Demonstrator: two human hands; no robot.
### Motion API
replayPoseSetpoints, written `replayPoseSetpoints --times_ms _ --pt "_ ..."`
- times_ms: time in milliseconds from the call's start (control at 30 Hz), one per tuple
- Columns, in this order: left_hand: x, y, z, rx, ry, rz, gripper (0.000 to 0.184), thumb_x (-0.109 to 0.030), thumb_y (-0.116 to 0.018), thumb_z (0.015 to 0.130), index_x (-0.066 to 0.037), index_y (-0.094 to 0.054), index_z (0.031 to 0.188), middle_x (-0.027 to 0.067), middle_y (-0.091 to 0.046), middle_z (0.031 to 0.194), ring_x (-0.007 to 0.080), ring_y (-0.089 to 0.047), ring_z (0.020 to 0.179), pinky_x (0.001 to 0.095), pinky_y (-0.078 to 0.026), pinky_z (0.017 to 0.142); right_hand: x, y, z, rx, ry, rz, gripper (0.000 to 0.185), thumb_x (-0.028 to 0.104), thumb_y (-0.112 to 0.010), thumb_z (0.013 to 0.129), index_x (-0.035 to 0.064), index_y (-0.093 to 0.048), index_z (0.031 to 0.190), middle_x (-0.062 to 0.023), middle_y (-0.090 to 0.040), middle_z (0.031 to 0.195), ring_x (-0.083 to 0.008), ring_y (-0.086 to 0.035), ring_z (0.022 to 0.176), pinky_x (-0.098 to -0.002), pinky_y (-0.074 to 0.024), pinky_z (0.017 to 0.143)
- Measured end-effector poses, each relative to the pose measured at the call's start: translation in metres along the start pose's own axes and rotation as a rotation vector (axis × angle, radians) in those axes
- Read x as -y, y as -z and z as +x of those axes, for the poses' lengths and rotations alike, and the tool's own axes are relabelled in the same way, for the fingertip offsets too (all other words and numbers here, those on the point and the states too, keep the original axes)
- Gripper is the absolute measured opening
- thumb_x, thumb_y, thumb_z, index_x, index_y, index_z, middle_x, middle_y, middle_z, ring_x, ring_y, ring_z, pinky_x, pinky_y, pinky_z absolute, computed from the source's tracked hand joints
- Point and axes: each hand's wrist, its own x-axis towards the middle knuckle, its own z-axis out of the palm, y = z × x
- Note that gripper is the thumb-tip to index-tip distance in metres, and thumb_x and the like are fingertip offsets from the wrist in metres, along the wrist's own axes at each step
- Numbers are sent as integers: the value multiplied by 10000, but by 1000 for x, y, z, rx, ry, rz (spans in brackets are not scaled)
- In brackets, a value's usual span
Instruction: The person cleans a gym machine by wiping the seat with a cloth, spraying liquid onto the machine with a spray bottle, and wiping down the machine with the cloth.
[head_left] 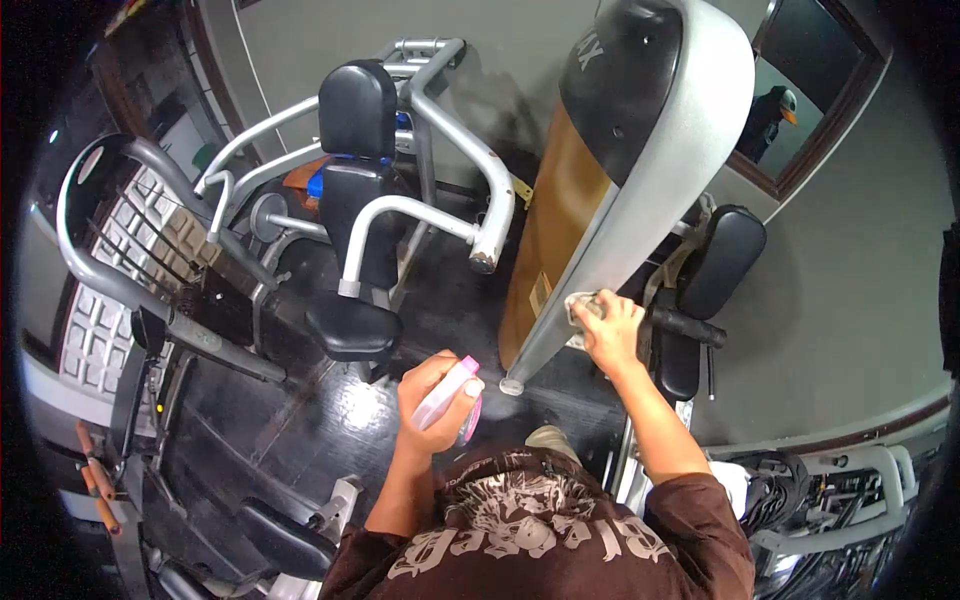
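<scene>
– As the left hand [438, 431] wraps round a pink-topped bottle [436, 402], where does that sit?
– In front of the brown shirt [470, 570], left of the silver frame [640, 205], black seat [355, 329] beyond.
– And the right hand [614, 334]?
– Fingers bent over a pale cloth [573, 302], held at the frame's edge, low down. Black pad [722, 262] farther right.

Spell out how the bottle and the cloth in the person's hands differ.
The bottle shows pink parts; the cloth looks whitish.
The bottle keeps a firm shape; the cloth looks soft and bunched.
The left hand holds the bottle clear of the machine; the right hand holds the cloth against its silver frame.
Both are partly covered by fingers.
</scene>
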Motion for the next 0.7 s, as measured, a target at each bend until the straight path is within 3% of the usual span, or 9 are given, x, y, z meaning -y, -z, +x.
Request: replayPoseSetpoints --times_ms 67,133,167,267,467,600,700 --pt "-1 1 -1 2 7 21 109 -45 -716 852 37 -660 897 63 -608 750 116 -538 635 270 -417 581 1 29 22 -136 -54 45 566 26 -741 617 323 -725 1098 -57 -520 1127 -322 -502 1038 -483 -386 857" --pt "2 1 2 12 -1 50 107 -43 -716 851 36 -659 895 61 -604 746 115 -537 639 271 -416 585 -7 65 60 -394 -76 90 588 -38 -663 554 125 -732 1115 -132 -481 1126 -332 -490 1076 -429 -439 894" --pt "6 0 2 13 -4 49 102 -40 -719 847 30 -658 889 58 -605 745 117 -538 640 272 -416 589 -11 85 73 -467 -87 155 640 -54 -660 554 81 -717 1177 -158 -459 1168 -334 -484 1106 -439 -446 951" --pt "10 -6 3 24 11 30 91 -35 -720 843 21 -659 880 58 -606 745 120 -538 635 273 -417 586 -19 107 100 -532 -75 168 672 -68 -666 584 91 -701 1236 -168 -465 1227 -353 -475 1126 -441 -434 988" --pt "12 -10 5 47 18 23 91 -32 -722 845 23 -660 883 52 -588 728 122 -536 630 275 -420 583 -24 18 25 -219 -53 148 537 -32 -749 571 181 -733 1064 -130 -500 1167 -342 -501 1026 -468 -439 864" --pt "14 -12 9 61 25 7 100 -37 -724 845 26 -658 886 51 -583 728 121 -539 631 277 -422 582 -18 -16 -29 68 -7 128 595 13 -761 636 231 -697 1185 -107 -511 1172 -350 -510 1040 -479 -436 848" --pt "14 -14 15 109 21 24 94 -55 -708 866 24 -665 896 59 -614 765 115 -570 655 269 -444 600 -25 -2 -18 -19 -54 158 562 -17 -710 618 192 -687 1140 -114 -510 1156 -351 -507 1037 -477 -435 876"
